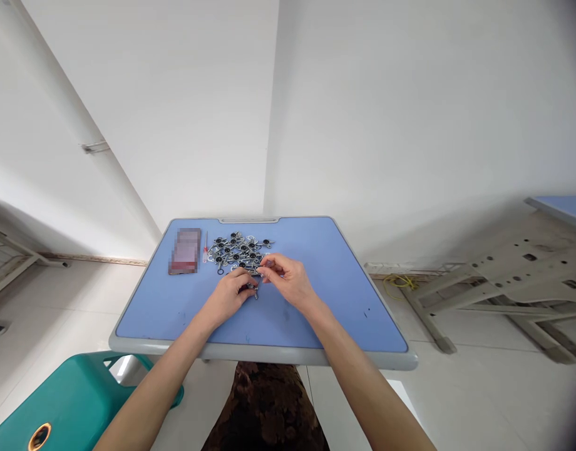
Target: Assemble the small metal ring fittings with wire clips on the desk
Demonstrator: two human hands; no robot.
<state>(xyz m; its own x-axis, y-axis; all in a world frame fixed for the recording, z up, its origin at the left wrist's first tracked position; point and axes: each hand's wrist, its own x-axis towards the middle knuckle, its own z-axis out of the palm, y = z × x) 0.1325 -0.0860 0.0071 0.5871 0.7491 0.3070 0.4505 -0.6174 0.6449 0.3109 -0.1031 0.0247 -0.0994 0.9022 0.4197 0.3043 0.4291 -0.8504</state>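
Several small metal parts with black round pieces (236, 250) lie in a pile on the blue table (335, 313). At the near edge of the pile, my left hand (229, 294) has its fingers curled round a small metal part (256, 292), which pokes out by the fingertips. My right hand (288, 279) is just to the right, thumb and fingertips pinched together at the pile's right front side. What the right fingertips hold, if anything, is too small to make out.
A screwdriver (205, 249) with a red and clear handle lies left of the pile, beside a blurred flat rectangular item (185, 252). A green stool (67, 401) stands at the lower left. Folded table frames (499, 275) and a yellow cord (401, 283) are at the right.
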